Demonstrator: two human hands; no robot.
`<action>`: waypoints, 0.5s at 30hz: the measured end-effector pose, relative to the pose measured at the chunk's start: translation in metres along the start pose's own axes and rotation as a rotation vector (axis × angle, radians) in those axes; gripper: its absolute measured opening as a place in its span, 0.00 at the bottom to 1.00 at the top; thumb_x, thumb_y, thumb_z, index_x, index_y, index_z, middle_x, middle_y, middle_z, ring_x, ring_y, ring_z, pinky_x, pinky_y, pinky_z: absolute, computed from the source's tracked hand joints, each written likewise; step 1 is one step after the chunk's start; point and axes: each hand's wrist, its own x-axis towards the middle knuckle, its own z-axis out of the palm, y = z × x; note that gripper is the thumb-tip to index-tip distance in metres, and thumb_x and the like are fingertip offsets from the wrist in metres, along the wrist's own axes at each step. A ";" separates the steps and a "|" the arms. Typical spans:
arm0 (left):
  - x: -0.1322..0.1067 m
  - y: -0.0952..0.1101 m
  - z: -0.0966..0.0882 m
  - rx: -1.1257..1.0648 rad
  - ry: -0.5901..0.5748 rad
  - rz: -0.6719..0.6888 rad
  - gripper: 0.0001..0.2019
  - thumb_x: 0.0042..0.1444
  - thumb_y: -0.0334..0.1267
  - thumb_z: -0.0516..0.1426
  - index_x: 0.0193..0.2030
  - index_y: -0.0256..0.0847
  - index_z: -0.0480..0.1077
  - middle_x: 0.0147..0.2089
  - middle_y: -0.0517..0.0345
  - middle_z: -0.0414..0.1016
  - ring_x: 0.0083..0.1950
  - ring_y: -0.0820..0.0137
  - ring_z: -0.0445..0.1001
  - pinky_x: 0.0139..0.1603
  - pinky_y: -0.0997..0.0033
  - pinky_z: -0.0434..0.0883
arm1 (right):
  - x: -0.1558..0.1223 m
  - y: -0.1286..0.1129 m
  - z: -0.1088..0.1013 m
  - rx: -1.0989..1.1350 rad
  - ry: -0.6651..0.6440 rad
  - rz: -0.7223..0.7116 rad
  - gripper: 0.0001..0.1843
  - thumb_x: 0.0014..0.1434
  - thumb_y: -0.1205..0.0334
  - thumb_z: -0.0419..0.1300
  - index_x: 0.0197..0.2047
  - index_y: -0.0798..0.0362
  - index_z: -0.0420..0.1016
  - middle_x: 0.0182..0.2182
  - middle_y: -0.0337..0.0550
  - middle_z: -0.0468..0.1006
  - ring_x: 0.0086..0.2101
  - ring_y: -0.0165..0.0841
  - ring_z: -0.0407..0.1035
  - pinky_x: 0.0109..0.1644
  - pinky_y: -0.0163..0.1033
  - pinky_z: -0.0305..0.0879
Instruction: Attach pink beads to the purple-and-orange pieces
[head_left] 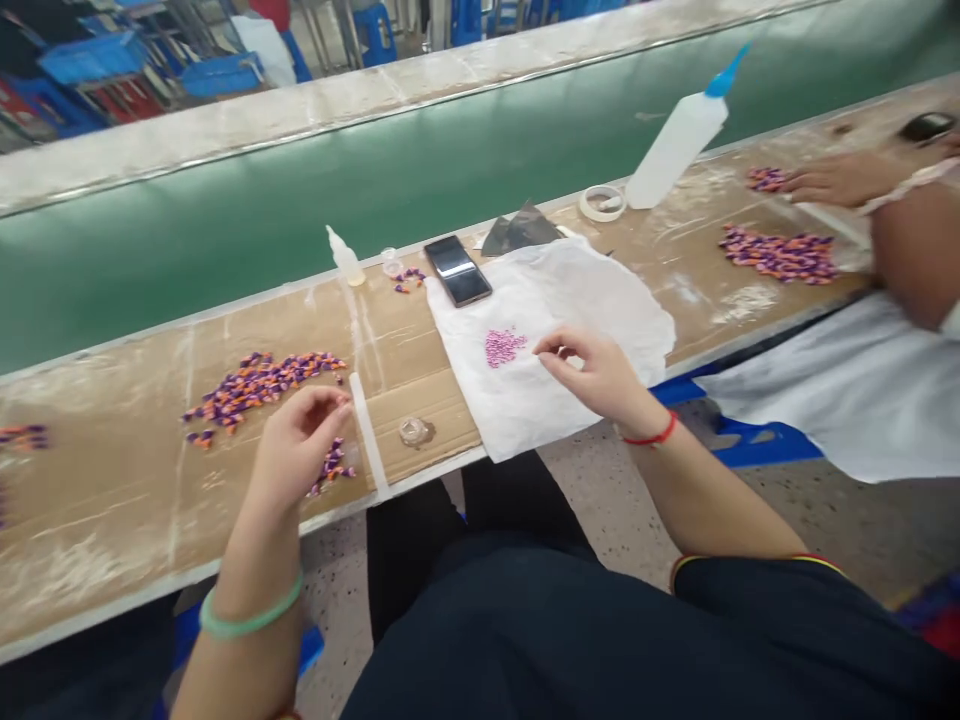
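Observation:
My left hand (296, 440) is closed in a pinch beside a heap of small purple-and-orange pieces (259, 385). A hint of reddish colour shows at its fingertips, too small to name. A few more such pieces (334, 465) lie partly hidden behind that hand. Over a white cloth (585, 280), my right hand (589, 372) has thumb and index finger pressed together. Whatever is between them is too small to make out. Just left of those fingertips, tiny pink bits (502, 346) lie in a patch on the cloth. A small clear glass dish (413, 431) sits between my hands.
A phone (457, 270) rests at the cloth's corner. Along the back stand a small dropper bottle (345, 258), a tape roll (601, 203) and a large white bottle (679, 150) with blue nozzle. At right, a co-worker's hand (840, 180) is near more pieces (780, 255). Beyond runs a green belt (300, 190).

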 end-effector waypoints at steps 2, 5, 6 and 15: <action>-0.011 0.001 -0.002 -0.068 -0.039 -0.063 0.06 0.49 0.39 0.65 0.31 0.42 0.73 0.25 0.62 0.73 0.25 0.72 0.70 0.25 0.75 0.68 | 0.002 0.011 0.005 -0.123 -0.036 -0.041 0.05 0.61 0.64 0.56 0.35 0.52 0.73 0.36 0.47 0.78 0.39 0.37 0.70 0.45 0.45 0.67; -0.031 -0.002 -0.001 -0.188 -0.097 -0.147 0.08 0.53 0.41 0.64 0.30 0.42 0.70 0.22 0.63 0.70 0.21 0.74 0.67 0.20 0.77 0.64 | 0.007 0.023 0.018 -0.198 -0.071 -0.051 0.05 0.57 0.70 0.57 0.32 0.53 0.73 0.35 0.48 0.77 0.40 0.39 0.69 0.49 0.47 0.64; -0.037 -0.003 0.001 -0.220 -0.119 -0.168 0.09 0.54 0.42 0.63 0.29 0.42 0.70 0.22 0.62 0.70 0.21 0.74 0.67 0.20 0.78 0.63 | 0.010 0.025 0.023 -0.212 -0.082 -0.059 0.06 0.56 0.72 0.58 0.31 0.52 0.73 0.35 0.48 0.77 0.40 0.40 0.69 0.49 0.47 0.64; -0.070 -0.015 0.020 -0.305 -0.241 -0.190 0.10 0.60 0.43 0.62 0.32 0.40 0.71 0.26 0.61 0.71 0.25 0.75 0.68 0.26 0.77 0.66 | 0.026 0.029 0.054 -0.260 -0.114 -0.155 0.08 0.56 0.74 0.58 0.31 0.53 0.75 0.35 0.47 0.80 0.37 0.40 0.66 0.49 0.47 0.61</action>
